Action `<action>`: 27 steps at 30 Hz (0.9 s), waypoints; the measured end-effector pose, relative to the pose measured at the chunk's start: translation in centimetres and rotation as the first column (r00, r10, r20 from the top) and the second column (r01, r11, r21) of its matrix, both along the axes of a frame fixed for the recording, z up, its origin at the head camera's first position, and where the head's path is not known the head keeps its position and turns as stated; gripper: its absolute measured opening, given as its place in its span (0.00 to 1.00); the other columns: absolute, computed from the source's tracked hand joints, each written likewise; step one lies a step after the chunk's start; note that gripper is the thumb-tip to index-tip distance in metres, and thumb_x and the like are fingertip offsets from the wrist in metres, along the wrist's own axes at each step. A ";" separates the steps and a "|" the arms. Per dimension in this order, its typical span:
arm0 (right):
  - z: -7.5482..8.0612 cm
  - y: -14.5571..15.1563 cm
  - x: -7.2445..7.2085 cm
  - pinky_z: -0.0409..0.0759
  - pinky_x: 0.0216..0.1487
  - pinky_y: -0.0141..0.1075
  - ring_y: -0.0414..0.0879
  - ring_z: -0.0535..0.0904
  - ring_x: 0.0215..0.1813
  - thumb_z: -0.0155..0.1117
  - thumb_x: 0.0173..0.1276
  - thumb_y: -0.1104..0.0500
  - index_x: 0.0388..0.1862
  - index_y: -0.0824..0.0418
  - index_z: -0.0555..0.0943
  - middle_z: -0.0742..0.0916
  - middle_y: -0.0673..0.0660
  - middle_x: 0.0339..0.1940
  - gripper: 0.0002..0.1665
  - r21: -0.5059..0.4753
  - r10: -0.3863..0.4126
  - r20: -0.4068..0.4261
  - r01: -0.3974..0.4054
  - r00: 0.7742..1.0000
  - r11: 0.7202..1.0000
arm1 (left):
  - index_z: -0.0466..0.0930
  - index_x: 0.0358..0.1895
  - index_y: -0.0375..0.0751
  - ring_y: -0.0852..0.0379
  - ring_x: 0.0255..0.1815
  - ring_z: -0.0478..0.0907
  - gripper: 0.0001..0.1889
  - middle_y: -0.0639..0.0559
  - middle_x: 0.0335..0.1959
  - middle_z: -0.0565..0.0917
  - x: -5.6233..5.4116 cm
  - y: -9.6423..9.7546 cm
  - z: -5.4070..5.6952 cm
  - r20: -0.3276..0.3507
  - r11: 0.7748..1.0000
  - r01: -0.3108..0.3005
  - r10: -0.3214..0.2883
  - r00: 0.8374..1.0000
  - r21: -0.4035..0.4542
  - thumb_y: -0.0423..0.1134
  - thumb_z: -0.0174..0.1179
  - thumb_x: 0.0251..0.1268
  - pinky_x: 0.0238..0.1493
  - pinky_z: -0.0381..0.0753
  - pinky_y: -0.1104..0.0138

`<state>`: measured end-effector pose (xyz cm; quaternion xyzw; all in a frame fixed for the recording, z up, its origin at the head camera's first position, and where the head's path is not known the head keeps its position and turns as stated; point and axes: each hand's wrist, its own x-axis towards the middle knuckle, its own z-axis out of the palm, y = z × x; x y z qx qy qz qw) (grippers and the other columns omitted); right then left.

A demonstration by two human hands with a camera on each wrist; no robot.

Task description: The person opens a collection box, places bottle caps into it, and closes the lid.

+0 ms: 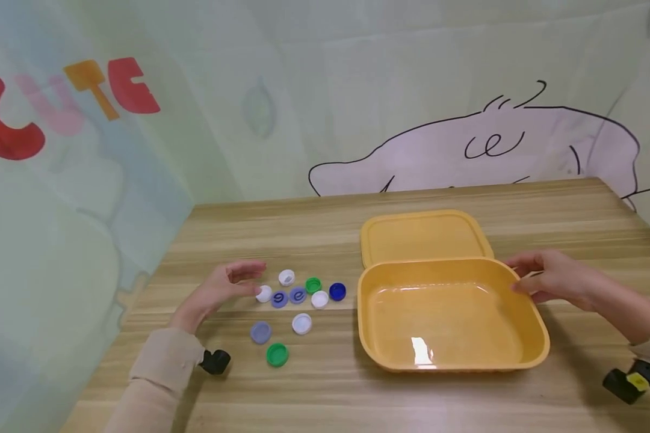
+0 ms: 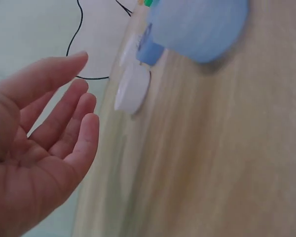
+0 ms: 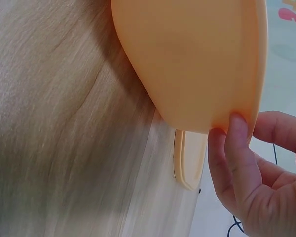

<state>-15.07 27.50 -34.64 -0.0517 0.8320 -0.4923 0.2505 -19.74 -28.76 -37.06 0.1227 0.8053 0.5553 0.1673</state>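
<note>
My right hand [image 1: 560, 279] grips the yellow plastic container [image 1: 368, 337] at its far right corner. The right wrist view shows the thumb and fingers [image 3: 244, 163] pinching the container's rim [image 3: 261, 59]. On the left, my left hand [image 1: 224, 288] is beside a group of bottle caps, its fingers loosely bent with nothing between them. Nearest to it lies a white cap [image 1: 263, 294], which stands apart from the fingertips in the left wrist view. Next to that are two light blue caps with dark marks, one of them a blue cap [image 1: 279, 299].
Other caps lie scattered: white [image 1: 302, 323], green [image 1: 277, 355], greyish blue [image 1: 260, 332] and dark blue [image 1: 337, 291]. A flat yellow lid [image 1: 422, 237] lies behind the container. A printed cloth [image 1: 281, 102] hangs along the back and left of the wooden table [image 1: 357, 403].
</note>
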 end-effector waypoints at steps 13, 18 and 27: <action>0.0 0.0 0.0 0.82 0.41 0.40 0.46 0.79 0.38 0.63 0.60 0.65 0.60 0.80 0.64 0.77 0.60 0.41 0.33 -0.011 -0.005 0.024 0.005 1.000 1.000 | 0.66 0.59 0.21 0.47 0.57 0.72 0.32 0.30 0.58 0.72 0.5 -0.7 -1.6 0.024 0.995 0.005 -0.003 1.000 -0.100 0.25 0.66 0.48 0.53 0.72 0.72; 0.0 0.0 0.0 0.82 0.41 0.40 0.46 0.78 0.38 0.63 0.60 0.65 0.60 0.80 0.64 0.77 0.59 0.41 0.33 -0.015 -0.007 0.030 0.007 1.000 1.000 | 0.70 0.57 0.23 0.44 0.53 0.74 0.28 0.32 0.52 0.77 0.5 0.0 -1.2 -0.017 0.982 0.046 -0.050 0.999 -0.182 0.25 0.66 0.48 0.49 0.75 0.72; 0.0 0.2 0.0 0.82 0.41 0.40 0.45 0.79 0.38 0.63 0.60 0.65 0.60 0.81 0.63 0.78 0.59 0.41 0.34 -0.034 -0.004 0.027 0.005 1.000 0.999 | 0.76 0.51 0.26 0.53 0.45 0.76 0.22 0.37 0.48 0.80 0.4 0.6 -1.2 -0.005 0.972 0.014 -0.016 1.000 -0.234 0.24 0.66 0.49 0.43 0.77 0.72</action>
